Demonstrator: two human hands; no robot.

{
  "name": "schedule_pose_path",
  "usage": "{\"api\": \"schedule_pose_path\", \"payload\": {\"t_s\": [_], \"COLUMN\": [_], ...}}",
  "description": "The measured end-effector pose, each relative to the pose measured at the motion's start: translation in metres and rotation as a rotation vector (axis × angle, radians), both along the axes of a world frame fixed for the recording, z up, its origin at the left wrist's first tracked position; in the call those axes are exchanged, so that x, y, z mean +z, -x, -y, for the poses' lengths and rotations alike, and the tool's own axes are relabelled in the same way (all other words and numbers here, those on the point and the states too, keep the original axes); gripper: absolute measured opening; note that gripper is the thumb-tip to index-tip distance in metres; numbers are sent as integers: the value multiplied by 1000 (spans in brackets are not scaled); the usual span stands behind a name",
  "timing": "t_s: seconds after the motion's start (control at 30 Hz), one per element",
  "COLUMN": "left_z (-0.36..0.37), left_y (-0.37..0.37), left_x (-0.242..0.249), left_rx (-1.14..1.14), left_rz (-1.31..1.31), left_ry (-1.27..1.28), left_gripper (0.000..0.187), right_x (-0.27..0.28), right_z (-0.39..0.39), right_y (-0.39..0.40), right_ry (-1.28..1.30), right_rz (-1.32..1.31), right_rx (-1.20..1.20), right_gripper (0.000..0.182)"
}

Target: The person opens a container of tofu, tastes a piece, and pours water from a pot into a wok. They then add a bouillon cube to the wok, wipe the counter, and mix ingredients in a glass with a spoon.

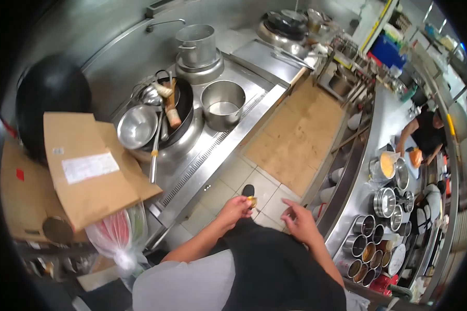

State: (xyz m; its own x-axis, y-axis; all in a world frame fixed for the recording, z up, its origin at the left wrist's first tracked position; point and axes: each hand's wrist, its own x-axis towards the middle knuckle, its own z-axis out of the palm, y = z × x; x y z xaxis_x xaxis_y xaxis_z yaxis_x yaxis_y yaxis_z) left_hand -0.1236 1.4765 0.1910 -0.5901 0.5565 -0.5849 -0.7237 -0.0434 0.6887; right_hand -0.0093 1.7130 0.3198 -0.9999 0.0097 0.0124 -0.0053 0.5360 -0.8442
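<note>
My left hand (234,211) is closed on a small yellowish item (251,201), held between thumb and fingertips above the tiled floor. What the item is cannot be made out. To its right, my right hand (299,220) is empty, with its fingers apart and the index finger stretched out. Both hands are in front of my dark apron (280,264), and they do not touch each other.
At the left are a steel stove counter (192,171), an empty pot (222,106), a wok (184,111) with utensils and a cardboard box (83,166). Steel containers (384,201) line the right counter, where another person (430,129) stands. Cardboard (290,140) covers the floor ahead.
</note>
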Motion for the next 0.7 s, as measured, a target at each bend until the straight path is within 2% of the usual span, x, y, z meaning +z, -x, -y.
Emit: {"api": "schedule_pose_path", "payload": {"t_s": [0.07,0.13,0.2,0.33,0.4,0.47,0.53,0.67,0.7], "left_z": [-45,-101,-154,-261,-307,-345,-380,-444,-459], "left_y": [56,112,164,239,270,287,302,333,345], "left_x": [-13,18,45,53,68,68,69,58,54], "left_rx": [-133,-267,-418,-559,-583,-624,-697,-705,-730], "left_rz": [-55,-144,-232,-274,-373,-333,-297,-238,-296], "left_ry": [-43,-30,-49,-117,-61,-92,-101,-94,-69], "left_gripper": [19,24,27,25,20,20,20,17,18], "right_x": [-16,-10,-21,-10,-26,-46,-58,-78,-83], "right_z": [-34,-62,-97,-152,-176,-201,-229,-296,-317], "right_y": [16,38,58,110,131,152,179,250,273], "right_ry": [19,115,177,94,183,477,470,639,786], "right_rz": [128,129,141,43,3,-39,-9,27,46], "right_rx": [-205,-362,-467,-608,-689,-806,-836,-808,-770], "right_gripper": [52,46,46,44,42,43,42,33,31]}}
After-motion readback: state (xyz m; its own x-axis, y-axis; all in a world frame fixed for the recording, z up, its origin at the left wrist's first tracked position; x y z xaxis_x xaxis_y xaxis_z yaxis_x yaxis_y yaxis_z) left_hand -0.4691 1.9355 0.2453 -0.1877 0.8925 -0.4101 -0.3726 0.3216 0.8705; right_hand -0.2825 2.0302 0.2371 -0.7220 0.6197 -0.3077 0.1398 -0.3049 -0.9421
